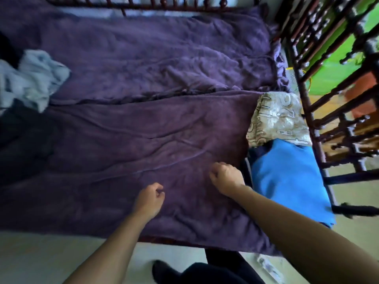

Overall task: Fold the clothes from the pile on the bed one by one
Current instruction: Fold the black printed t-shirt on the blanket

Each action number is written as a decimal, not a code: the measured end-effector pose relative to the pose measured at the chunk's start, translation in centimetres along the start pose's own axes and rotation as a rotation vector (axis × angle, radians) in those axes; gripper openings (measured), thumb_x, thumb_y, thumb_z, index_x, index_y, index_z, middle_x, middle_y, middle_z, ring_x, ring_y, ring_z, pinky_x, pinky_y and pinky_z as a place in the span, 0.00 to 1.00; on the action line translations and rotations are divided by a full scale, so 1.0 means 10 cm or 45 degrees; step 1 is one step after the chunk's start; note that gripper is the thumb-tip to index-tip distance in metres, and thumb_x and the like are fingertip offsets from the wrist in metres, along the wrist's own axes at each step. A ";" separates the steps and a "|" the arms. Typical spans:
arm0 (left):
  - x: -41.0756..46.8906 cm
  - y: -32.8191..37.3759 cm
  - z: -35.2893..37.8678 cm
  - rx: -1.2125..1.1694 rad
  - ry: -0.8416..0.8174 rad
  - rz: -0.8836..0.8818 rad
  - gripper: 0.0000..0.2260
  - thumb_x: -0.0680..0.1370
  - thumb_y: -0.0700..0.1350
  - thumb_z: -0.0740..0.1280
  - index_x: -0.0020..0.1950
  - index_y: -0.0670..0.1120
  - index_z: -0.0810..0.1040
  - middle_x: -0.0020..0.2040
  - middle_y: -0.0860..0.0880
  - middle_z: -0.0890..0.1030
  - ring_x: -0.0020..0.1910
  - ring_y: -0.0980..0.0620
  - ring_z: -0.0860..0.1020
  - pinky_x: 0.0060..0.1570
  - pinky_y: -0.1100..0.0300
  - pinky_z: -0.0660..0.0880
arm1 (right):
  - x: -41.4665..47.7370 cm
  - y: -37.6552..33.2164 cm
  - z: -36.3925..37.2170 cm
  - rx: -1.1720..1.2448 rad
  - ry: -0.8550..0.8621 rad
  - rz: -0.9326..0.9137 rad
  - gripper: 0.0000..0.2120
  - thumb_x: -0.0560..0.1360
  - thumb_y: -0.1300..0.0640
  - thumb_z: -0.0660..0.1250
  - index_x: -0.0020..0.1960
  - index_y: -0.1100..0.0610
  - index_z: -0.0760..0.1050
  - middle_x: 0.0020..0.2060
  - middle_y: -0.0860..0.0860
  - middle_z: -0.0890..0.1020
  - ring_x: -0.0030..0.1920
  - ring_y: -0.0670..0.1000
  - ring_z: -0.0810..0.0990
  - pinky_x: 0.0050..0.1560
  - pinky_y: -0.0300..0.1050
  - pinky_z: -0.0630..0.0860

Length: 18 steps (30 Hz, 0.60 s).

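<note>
Two bare hands reach out over a wrinkly purple fuzzy blanket (133, 124) that covers the bed. The left hand (148, 198) has its fingers loosely curled in and holds nothing. The right hand (225, 177) is much the same, with its fingers loosely bent and nothing in them. Its tips point down at the blanket, but it is hard to tell if they touch it.

One crumpled pile of clothes (34, 78) lies at the far left, well apart from both hands. It has pale blue-grey cloth on top and dark cloth under it. The left side of the picture cuts it off, so part of it is hidden.

Just beside the right hand lies a bright blue folded cloth (287, 177). Past it, and touching it, sits a beige cloth with a swirly pattern (276, 117). Something dark peeks out from under the blue one, but too little shows to say what it is.

A dark wooden bed rail (313, 111) runs along the right side. Green and orange shapes show between its bars, too blurry to make out.

A wide stretch of blanket lies between the pile and the hands. The near edge of the bed runs under both forearms, with pale floor (41, 259) below it. The person's dark trouser legs (225, 271) are at the bottom.
</note>
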State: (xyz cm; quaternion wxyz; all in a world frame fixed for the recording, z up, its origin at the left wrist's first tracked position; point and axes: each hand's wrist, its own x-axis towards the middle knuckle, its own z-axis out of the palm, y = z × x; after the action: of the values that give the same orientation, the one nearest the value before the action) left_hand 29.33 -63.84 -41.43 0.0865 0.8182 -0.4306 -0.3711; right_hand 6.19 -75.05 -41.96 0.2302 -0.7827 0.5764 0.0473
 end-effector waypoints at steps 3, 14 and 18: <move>-0.53 -0.68 -0.39 -0.019 0.097 -0.069 0.09 0.76 0.43 0.67 0.55 0.46 0.81 0.48 0.46 0.83 0.51 0.45 0.80 0.49 0.58 0.74 | -0.37 -0.64 0.24 -0.047 -0.097 -0.117 0.11 0.76 0.49 0.62 0.52 0.53 0.75 0.53 0.54 0.81 0.53 0.60 0.80 0.47 0.48 0.73; -1.94 -2.57 -1.65 -0.106 0.381 -0.210 0.05 0.76 0.41 0.63 0.43 0.41 0.77 0.41 0.42 0.81 0.43 0.41 0.78 0.42 0.55 0.73 | -0.84 -2.76 0.48 -0.220 -0.198 -0.536 0.13 0.78 0.47 0.60 0.60 0.48 0.76 0.56 0.50 0.81 0.55 0.56 0.79 0.48 0.46 0.73; -1.93 -2.88 -2.00 -0.109 0.461 -0.255 0.06 0.76 0.39 0.61 0.43 0.41 0.78 0.41 0.44 0.80 0.43 0.45 0.78 0.44 0.55 0.73 | -0.64 -3.32 0.46 -0.261 -0.227 -0.612 0.13 0.78 0.47 0.59 0.60 0.47 0.75 0.57 0.48 0.81 0.56 0.55 0.79 0.49 0.46 0.73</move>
State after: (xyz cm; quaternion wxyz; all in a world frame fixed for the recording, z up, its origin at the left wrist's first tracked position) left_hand 54.62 -34.90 -30.22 0.1598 0.9058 -0.3085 -0.2427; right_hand 35.65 -59.86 -33.76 0.2042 -0.9090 0.3436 0.1179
